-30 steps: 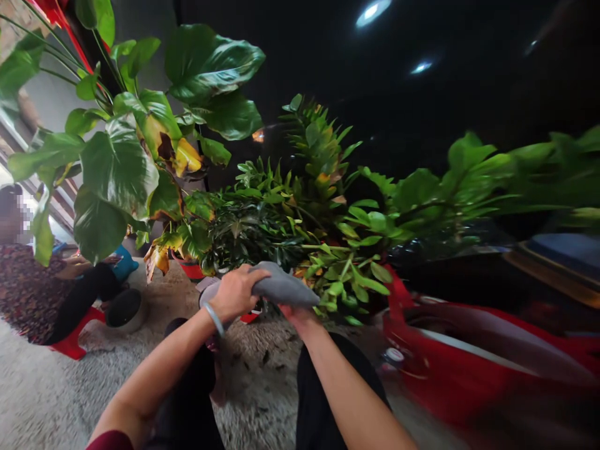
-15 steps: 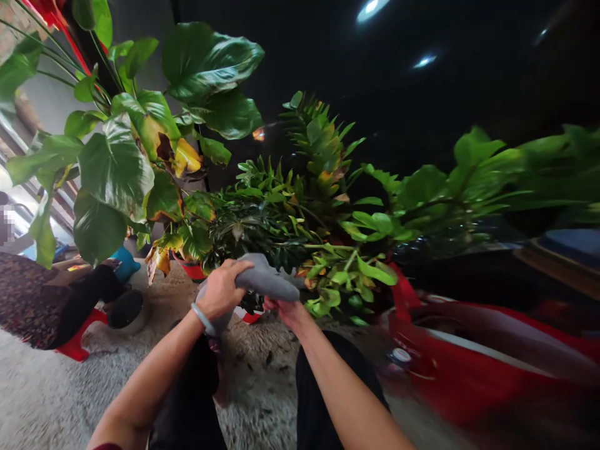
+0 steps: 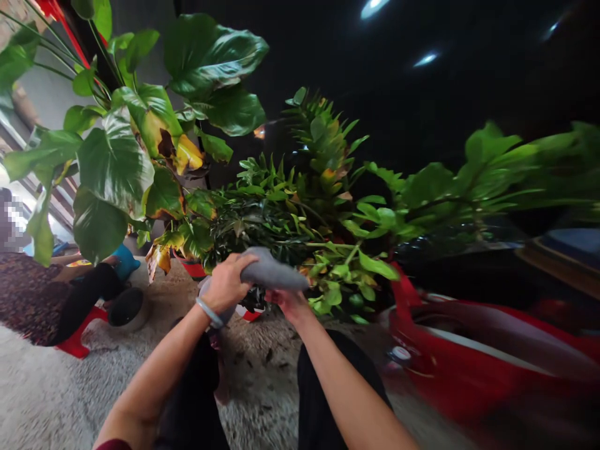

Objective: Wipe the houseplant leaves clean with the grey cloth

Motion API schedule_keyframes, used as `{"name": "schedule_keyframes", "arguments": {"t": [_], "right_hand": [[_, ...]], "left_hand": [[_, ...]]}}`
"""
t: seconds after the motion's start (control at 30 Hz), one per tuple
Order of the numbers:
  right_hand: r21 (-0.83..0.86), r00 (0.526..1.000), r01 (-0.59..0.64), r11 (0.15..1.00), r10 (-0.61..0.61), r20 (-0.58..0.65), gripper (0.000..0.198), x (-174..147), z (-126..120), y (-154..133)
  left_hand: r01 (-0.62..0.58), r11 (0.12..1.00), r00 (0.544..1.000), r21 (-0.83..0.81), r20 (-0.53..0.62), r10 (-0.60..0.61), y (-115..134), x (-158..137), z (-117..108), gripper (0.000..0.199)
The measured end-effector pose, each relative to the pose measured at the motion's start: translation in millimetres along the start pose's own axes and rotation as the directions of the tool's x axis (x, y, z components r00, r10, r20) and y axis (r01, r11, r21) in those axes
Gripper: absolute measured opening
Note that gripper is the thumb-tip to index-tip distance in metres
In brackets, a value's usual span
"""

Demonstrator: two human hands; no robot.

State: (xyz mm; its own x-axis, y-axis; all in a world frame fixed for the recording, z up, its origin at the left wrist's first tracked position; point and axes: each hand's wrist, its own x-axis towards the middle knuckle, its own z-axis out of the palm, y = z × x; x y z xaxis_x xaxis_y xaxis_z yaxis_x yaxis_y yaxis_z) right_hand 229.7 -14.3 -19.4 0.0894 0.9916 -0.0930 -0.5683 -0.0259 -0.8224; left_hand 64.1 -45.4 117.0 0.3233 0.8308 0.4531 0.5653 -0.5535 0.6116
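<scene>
In the head view, a soft grey cloth (image 3: 274, 270) is bunched in my left hand (image 3: 228, 282), whose fingers are wrapped round it. A loose end hangs out to the right, and more grey fabric shows below the wrist. My right hand (image 3: 289, 305) is just under that end, fingers curled and pointing left; the cloth partly hides them, and I cannot make out what is in them. Dark narrow-leaved foliage (image 3: 248, 231) is right behind both hands. Green leafy stems (image 3: 342, 275) are close to the right of the cloth.
A large broad-leaved plant (image 3: 115, 162) with yellowed leaves rises at left. A red bag (image 3: 450, 356) stands open at right. At far left, a person (image 3: 32, 300) sits on a red stool (image 3: 82, 334) beside a dark pot (image 3: 126, 309). A glossy dark surface (image 3: 398, 94) backs the plants.
The grey cloth's loose end has shifted right and slightly up. My left hand has moved a little right with it. My right hand has also shifted slightly, its fingers showing more below the cloth.
</scene>
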Motion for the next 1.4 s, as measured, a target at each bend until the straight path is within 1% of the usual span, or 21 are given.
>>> {"name": "schedule_keyframes", "arguments": {"t": [0.07,0.13,0.23,0.3,0.37,0.47,0.57,0.63,0.7,0.77,0.87,0.9,0.93,1.0,1.07,1.13,1.2,1.23,1.3,1.33,1.4], "right_hand": [[0.005,0.998,0.066,0.998,-0.066,-0.017,0.040,3,-2,2],[0.015,0.998,0.063,0.998,-0.063,-0.017,0.036,4,-3,5],[0.018,1.000,-0.018,1.000,0.018,0.017,0.032,4,-1,7],[0.034,0.999,-0.045,0.998,0.044,0.020,0.033,3,1,8],[0.056,0.998,-0.061,0.997,0.061,0.003,0.036,2,2,8],[0.046,0.994,-0.103,0.994,0.104,-0.036,0.031,1,-1,8],[0.008,0.987,-0.130,0.991,0.130,-0.089,0.018,2,-7,7],[0.002,0.985,-0.131,0.991,0.131,-0.109,0.014,3,-13,6],[0.002,0.987,-0.130,0.992,0.129,-0.100,0.014,4,-16,5],[-0.006,0.987,-0.142,0.990,0.141,-0.080,0.017,4,-18,4],[-0.010,0.982,-0.174,0.985,0.173,-0.076,0.023,2,-15,2],[-0.011,0.981,-0.180,0.984,0.179,-0.075,0.025,1,-14,1],[-0.012,0.981,-0.183,0.983,0.181,-0.073,0.025,1,-13,1],[-0.016,0.981,-0.180,0.983,0.179,-0.070,0.024,0,-11,1],[-0.020,0.983,-0.170,0.985,0.168,-0.074,0.019,1,-12,1],[-0.024,0.985,-0.156,0.987,0.154,-0.085,0.015,2,-14,0],[-0.032,0.985,-0.149,0.988,0.145,-0.094,0.015,3,-16,0],[-0.039,0.985,-0.150,0.988,0.145,-0.097,0.018,3,-17,-1],[-0.048,0.983,-0.162,0.986,0.157,-0.092,0.022,2,-18,-2],[-0.047,0.982,-0.170,0.984,0.166,-0.086,0.024,1,-18,-2],[-0.039,0.980,-0.190,0.981,0.187,-0.071,0.024,-1,-15,-4]], "left_hand": [[0.065,0.998,0.995,-0.023,0.074,-0.063,-5,-24,0,0.058],[0.079,0.996,0.996,-0.047,0.048,-0.077,2,-33,-10,0.056],[-0.023,0.998,0.986,-0.055,-0.167,0.014,26,-12,-32,0.055],[-0.088,0.996,0.942,0.004,-0.324,0.085,35,15,-40,0.057],[-0.087,0.994,0.918,0.063,-0.382,0.104,32,34,-37,0.058],[0.006,0.998,0.965,0.061,-0.261,0.010,12,31,-19,0.056],[0.107,0.994,0.990,0.010,-0.089,-0.106,-5,-6,-4,0.055],[0.117,0.993,0.993,-0.021,-0.017,-0.118,-5,-29,-5,0.056],[0.068,0.997,0.997,-0.027,-0.020,-0.069,5,-35,-15,0.057],[-0.022,1.000,0.989,0.013,-0.147,0.024,16,-22,-29,0.057],[-0.087,0.987,0.902,0.136,-0.409,0.136,22,14,-41,0.055],[-0.082,0.982,0.879,0.173,-0.452,0.153,20,23,-39,0.056],[-0.073,0.977,0.876,0.202,-0.456,0.160,16,28,-35,0.056],[-0.050,0.973,0.927,0.226,-0.352,0.130,3,21,-17,0.057],[-0.015,0.979,0.988,0.205,-0.150,0.046,-10,-3,2,0.056],[0.027,0.990,0.999,0.142,0.029,-0.031,-18,-35,14,0.055],[0.057,0.997,0.996,0.052,0.072,-0.061,-19,-58,9,0.054],[0.068,0.998,0.997,0.015,0.025,-0.068,-18,-63,-1,0.053],[0.083,0.997,0.977,0.004,-0.196,-0.081,-15,-56,-29,0.051],[0.096,0.995,0.937,0.034,-0.341,-0.078,-15,-46,-46,0.050],[0.132,0.983,0.810,0.128,-0.586,-0.033,-19,-21,-74,0.049]]}}
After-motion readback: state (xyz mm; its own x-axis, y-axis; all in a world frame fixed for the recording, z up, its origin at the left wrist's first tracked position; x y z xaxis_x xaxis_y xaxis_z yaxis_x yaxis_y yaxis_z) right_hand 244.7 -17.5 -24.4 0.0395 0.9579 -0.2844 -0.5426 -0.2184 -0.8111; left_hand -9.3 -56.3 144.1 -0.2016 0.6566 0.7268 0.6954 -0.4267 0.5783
